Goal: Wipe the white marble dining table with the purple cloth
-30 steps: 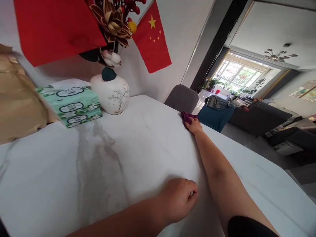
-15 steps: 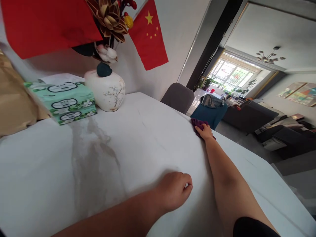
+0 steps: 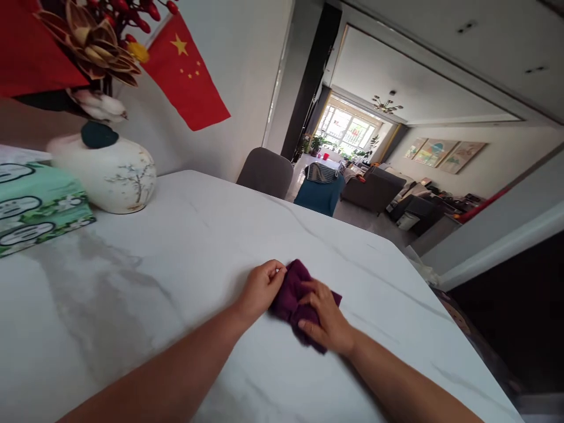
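Note:
A crumpled dark purple cloth (image 3: pixel 288 296) lies on the white marbled table (image 3: pixel 211 229). My right hand (image 3: pixel 324 317) presses down on it from the right, its fingers bent into the folds and its thumb along the near side. Right at the cloth's left edge is my left hand (image 3: pixel 262 288), curled into a loose fist. Its inner fingers are partly hidden, and whether it touches the cloth is hard to make out.
At the left stand a green tissue pack (image 3: pixel 48 202) and a white vase (image 3: pixel 118 176) with dried flowers and a red flag (image 3: pixel 189 76). A grey chair (image 3: pixel 267 171) and a blue chair (image 3: pixel 319 191) are beyond the table's far edge.
My right hand has drawn the cloth from the table's far edge back toward me, beside my left fist. The view has swung to the right.

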Demonstrator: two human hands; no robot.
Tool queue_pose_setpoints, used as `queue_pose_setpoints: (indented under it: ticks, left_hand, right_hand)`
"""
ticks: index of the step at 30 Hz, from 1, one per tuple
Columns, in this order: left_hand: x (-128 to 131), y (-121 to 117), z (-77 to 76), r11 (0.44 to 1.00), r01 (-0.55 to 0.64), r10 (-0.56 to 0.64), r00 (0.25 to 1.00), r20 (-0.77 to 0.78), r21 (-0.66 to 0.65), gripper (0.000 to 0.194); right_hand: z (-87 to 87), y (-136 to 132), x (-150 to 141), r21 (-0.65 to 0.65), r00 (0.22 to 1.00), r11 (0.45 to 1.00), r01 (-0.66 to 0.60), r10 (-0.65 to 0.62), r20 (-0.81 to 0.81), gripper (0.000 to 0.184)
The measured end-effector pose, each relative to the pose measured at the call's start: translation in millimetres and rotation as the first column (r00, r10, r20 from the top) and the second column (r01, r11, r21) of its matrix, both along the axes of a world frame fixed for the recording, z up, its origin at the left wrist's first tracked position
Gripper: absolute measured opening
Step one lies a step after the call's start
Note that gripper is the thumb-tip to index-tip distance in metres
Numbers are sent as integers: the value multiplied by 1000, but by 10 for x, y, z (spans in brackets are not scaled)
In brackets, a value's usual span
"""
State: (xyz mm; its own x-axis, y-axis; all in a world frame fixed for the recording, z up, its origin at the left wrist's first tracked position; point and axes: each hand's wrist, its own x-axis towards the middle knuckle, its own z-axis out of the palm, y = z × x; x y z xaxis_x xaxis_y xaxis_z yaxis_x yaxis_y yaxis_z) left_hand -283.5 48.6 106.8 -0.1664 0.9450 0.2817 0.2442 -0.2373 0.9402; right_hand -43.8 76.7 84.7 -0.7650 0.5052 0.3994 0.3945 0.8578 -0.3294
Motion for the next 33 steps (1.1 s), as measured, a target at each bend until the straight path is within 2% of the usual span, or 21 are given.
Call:
queue_pose_setpoints:
  ticks: [3, 6, 8, 10, 11, 13, 15, 17, 19, 22, 24, 26, 28, 30, 33]
  left_hand:
    - [-5, -36, 63, 1000, -26, 26, 1000, -9, 5, 30]
    - [0, -82, 115, 1000, -5, 6, 1000, 7, -29, 28]
    - [6, -98, 131, 999, -2, 3, 1000, 17, -38, 28]
    - [10, -98, 130, 999, -6, 7, 1000, 21, -39, 28]
    - [11, -93, 125, 999, -6, 7, 1000, 22, -42, 29]
    - [12, -78, 109, 999, 4, -3, 1000, 20, -54, 30]
    - [9, -65, 96, 998, 8, -8, 1000, 5, -57, 31]
    - [4, -59, 94, 998, 5, -6, 1000, -11, -65, 31]
    - [-4, -60, 104, 995, 8, -8, 1000, -6, -98, 30]
    - [-20, -61, 124, 986, 6, -2, 1000, 26, -169, 28]
    - [-31, -52, 127, 977, -8, 18, 999, 46, -211, 27]
    - [-38, -37, 116, 969, -14, 31, 997, 67, -247, 27]
    - [-40, -21, 96, 963, -18, 42, 996, 82, -269, 27]
    - [-37, -10, 75, 957, -19, 46, 995, 87, -289, 27]
    - [-36, -2, 55, 955, -12, 38, 996, 82, -298, 27]
  right_hand:
    - [-142, -706, 218, -14, 998, 999, -38, 38, 54, 46]
    - [-515, -1128, 416, -34, 995, 999, -11, 14, 97, 48]
    - [-796, -1275, 507, -83, 996, 996, 34, -26, 85, 62]
    - [-976, -1346, 550, -128, 997, 991, 38, -29, 72, 78]
    - [-1001, -1353, 552, -134, 997, 991, 30, -21, 70, 81]
    - [-911, -1285, 521, -105, 996, 994, 9, 1, 93, 82]
    - [-688, -1054, 452, -38, 992, 999, -11, 16, 124, 84]
    - [-436, -621, 354, 39, 992, 999, -12, 7, 122, 85]
    - [-236, -19, 236, 83, 993, 993, 88, -94, 72, 74]
    - [-58, 989, 33, 54, 957, 962, 267, -272, 104, 65]
    - [28, 1593, -110, 30, 905, 916, 400, -400, 145, 63]
    - [114, 2089, -257, 18, 832, 849, 528, -521, 191, 62]
    - [199, 2473, -400, 6, 758, 781, 625, -608, 237, 61]
    - [268, 2749, -530, -17, 694, 717, 697, -667, 271, 61]
    - [318, 2944, -663, -45, 637, 653, 756, -717, 283, 60]
